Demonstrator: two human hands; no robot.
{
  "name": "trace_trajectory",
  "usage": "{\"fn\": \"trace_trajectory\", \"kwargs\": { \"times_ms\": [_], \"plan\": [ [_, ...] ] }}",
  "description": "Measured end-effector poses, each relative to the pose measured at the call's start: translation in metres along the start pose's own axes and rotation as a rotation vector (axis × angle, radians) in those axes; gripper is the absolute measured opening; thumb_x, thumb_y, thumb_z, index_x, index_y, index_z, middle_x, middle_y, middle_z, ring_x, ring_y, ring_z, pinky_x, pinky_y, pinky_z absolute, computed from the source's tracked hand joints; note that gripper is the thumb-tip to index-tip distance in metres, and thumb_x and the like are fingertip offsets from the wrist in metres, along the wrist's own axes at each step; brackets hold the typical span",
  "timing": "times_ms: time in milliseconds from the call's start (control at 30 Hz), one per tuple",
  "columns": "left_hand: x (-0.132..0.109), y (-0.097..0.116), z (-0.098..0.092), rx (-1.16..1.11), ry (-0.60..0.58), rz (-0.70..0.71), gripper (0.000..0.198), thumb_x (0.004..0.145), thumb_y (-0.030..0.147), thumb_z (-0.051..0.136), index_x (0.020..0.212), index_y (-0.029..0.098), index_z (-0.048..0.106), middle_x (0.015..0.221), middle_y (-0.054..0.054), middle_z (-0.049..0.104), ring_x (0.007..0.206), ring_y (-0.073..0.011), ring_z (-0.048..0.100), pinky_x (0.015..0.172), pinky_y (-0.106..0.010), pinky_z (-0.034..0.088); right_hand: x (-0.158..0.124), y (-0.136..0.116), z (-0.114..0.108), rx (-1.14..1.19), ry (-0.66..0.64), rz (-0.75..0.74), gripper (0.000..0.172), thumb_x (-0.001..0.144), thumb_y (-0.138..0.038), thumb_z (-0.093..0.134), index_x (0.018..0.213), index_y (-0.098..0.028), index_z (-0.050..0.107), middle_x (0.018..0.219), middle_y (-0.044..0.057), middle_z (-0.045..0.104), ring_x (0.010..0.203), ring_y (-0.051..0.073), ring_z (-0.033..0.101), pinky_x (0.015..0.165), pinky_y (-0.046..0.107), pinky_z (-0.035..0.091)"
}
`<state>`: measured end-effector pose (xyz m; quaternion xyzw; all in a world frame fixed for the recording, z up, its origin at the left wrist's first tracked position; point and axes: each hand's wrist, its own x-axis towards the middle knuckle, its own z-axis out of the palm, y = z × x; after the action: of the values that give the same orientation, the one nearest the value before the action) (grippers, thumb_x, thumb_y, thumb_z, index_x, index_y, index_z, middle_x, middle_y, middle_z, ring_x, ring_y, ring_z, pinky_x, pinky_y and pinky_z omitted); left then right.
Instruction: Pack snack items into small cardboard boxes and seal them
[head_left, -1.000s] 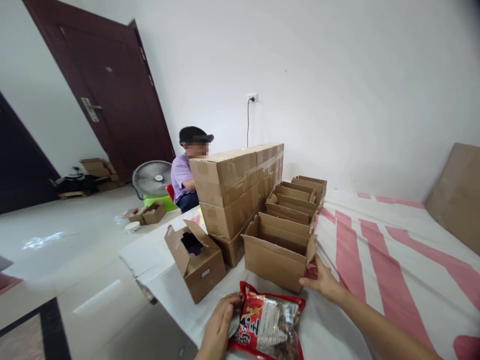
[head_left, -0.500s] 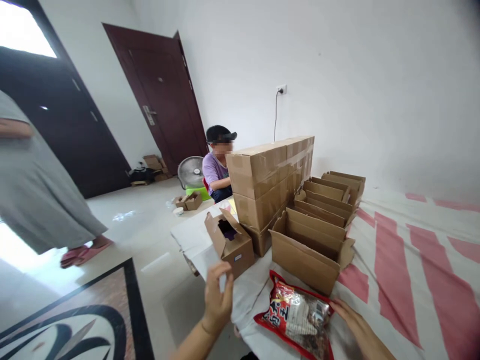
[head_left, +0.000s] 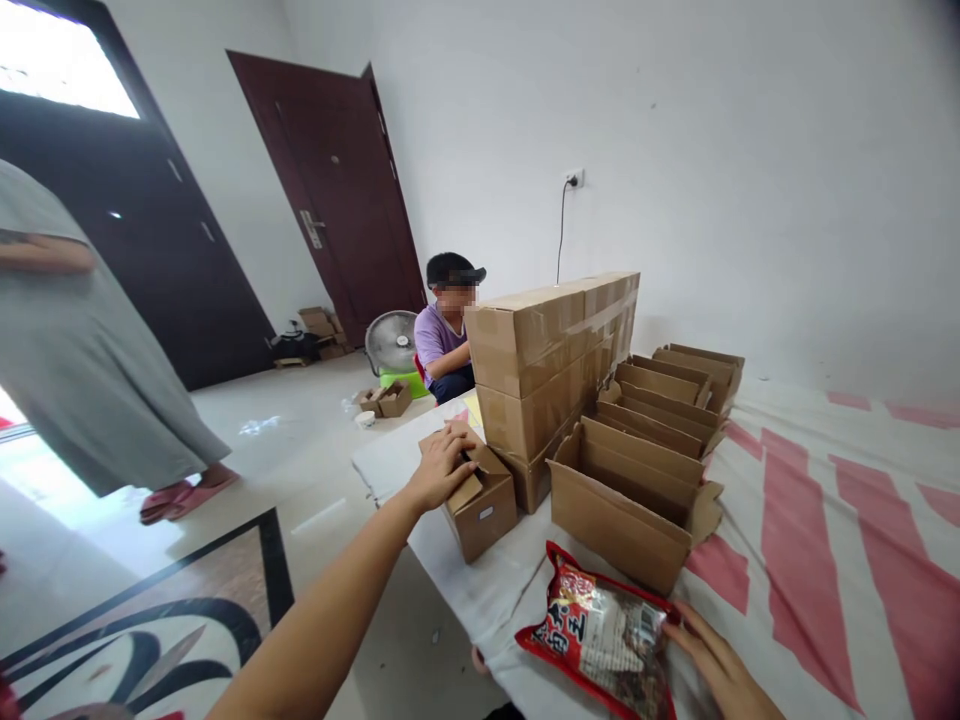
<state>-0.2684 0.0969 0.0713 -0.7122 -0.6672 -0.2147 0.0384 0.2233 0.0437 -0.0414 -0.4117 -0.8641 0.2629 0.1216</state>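
Observation:
My left hand (head_left: 444, 470) lies over the top of a small cardboard box (head_left: 487, 520), its fingers spread across the loose flaps. A small white label shows on the box's near side. Down in front lies a red-edged, partly clear plastic food bag (head_left: 600, 635) with large dark lettering and brownish contents. At the bag's right edge, my right hand (head_left: 709, 655) holds it between thumb and fingers; part of this grip is hard to see. Just beyond the bag stands an open, empty cardboard box (head_left: 619, 520).
Taped cardboard boxes (head_left: 540, 350) form a stacked wall behind the small box. Several open boxes (head_left: 660, 400) stand in a row to the right. A cloth with red patches (head_left: 810, 560) covers the table. A person (head_left: 442, 335) sits behind the stack; another person (head_left: 97, 350) stands left.
My left hand has moved forward onto the small box, and its raised flaps are now pushed down. My right hand stays at the bag's edge. The view has shifted slightly.

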Motion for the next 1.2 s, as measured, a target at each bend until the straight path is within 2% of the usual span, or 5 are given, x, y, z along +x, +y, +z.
{"fn": "trace_trajectory", "kwargs": {
  "times_ms": [367,533,767,900,1200],
  "plan": [
    [-0.004,0.012,-0.008,0.138,-0.205,-0.087,0.051,0.095,0.044,0.030,0.139,0.024,0.045,0.152,-0.008,0.038,0.143,-0.0284,0.028,0.112,-0.053,0.023,0.027,-0.032,0.011,-0.070,0.015,-0.001,0.084,0.060,-0.047,0.077,0.134,-0.014,0.052,0.156,0.019,0.023,0.142,0.040,0.020,0.113,0.058,0.023],
    [-0.007,0.027,-0.013,0.203,-0.294,-0.142,0.055,0.096,0.044,0.026,0.146,0.023,0.035,0.156,-0.009,0.031,0.144,-0.0299,0.024,0.112,-0.053,0.022,0.022,-0.057,0.007,-0.090,-0.048,-0.024,0.085,0.055,-0.029,0.077,0.135,-0.017,0.050,0.138,0.017,0.048,0.128,0.036,0.043,0.107,0.051,0.036],
    [-0.028,0.053,-0.010,0.226,-0.214,-0.153,0.052,0.095,0.045,0.031,0.142,0.026,0.043,0.149,-0.010,0.043,0.139,-0.0311,0.035,0.109,-0.052,0.027,0.026,-0.063,0.003,-0.410,0.283,-0.316,0.054,0.070,-0.019,0.064,0.123,-0.019,0.058,0.117,0.014,0.059,0.105,0.031,0.053,0.091,0.044,0.045],
    [-0.031,0.060,-0.011,0.228,-0.217,-0.145,0.051,0.094,0.044,0.033,0.140,0.026,0.046,0.148,-0.009,0.045,0.137,-0.0312,0.037,0.108,-0.052,0.028,0.058,-0.056,0.010,-0.665,0.477,-0.292,0.046,0.079,-0.014,0.058,0.124,-0.022,0.059,0.112,0.015,0.061,0.100,0.031,0.053,0.082,0.043,0.044],
    [-0.036,0.049,-0.007,0.199,-0.157,-0.118,0.049,0.092,0.045,0.036,0.137,0.030,0.049,0.145,-0.006,0.048,0.133,-0.0302,0.040,0.106,-0.049,0.030,0.111,-0.060,0.018,-0.638,0.352,-0.187,0.055,0.077,-0.035,0.071,0.129,-0.025,0.055,0.120,0.015,0.061,0.107,0.033,0.052,0.090,0.046,0.041]
  ]
}}
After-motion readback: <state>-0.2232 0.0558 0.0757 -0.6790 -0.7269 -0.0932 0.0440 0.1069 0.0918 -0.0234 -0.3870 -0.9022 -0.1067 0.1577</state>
